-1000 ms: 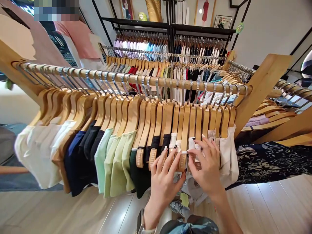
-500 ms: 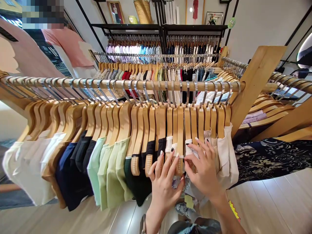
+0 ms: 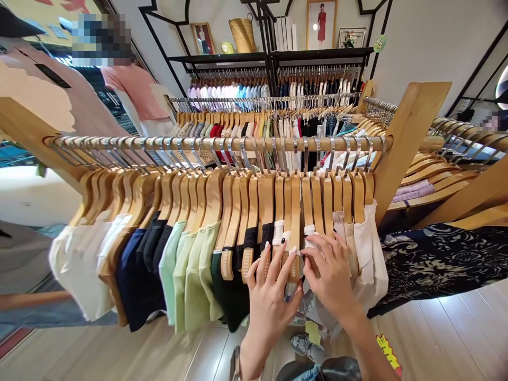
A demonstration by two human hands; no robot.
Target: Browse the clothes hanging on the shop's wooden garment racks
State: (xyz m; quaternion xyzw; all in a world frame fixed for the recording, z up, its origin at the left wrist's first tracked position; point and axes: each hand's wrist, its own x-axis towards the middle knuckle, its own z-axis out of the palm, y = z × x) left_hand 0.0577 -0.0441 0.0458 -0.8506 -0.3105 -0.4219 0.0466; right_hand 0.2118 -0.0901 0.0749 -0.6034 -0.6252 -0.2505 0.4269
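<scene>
My left hand (image 3: 271,288) rests over the lower ends of wooden hangers (image 3: 295,219) in the middle of the rack, fingers stretched and apart, thumb pointing right. Close by on the right, my right hand (image 3: 334,278) is open with bent, spread fingers at a hanger with a white strap (image 3: 309,230). A narrow gap between hangers lies between the hands. Clear or pale material (image 3: 306,305) hangs below the fingertips, partly hidden. Left of my hands hang dark green (image 3: 230,299) and light green tops (image 3: 194,280); cream garments (image 3: 369,248) hang at the right end.
A wooden rail (image 3: 254,144) carries the hangers, ending at a slanted wooden post (image 3: 413,137). Dark patterned cloth (image 3: 436,259) hangs to the right. Behind stand more clothes racks, a black shelf (image 3: 321,54) and a pink-shirted figure (image 3: 135,95). A shoe (image 3: 300,344) shows on the floor.
The view has shifted, so the rack's left post shows more fully. My hands stay at the same hangers, with the fingers slightly lower on the right hand.
</scene>
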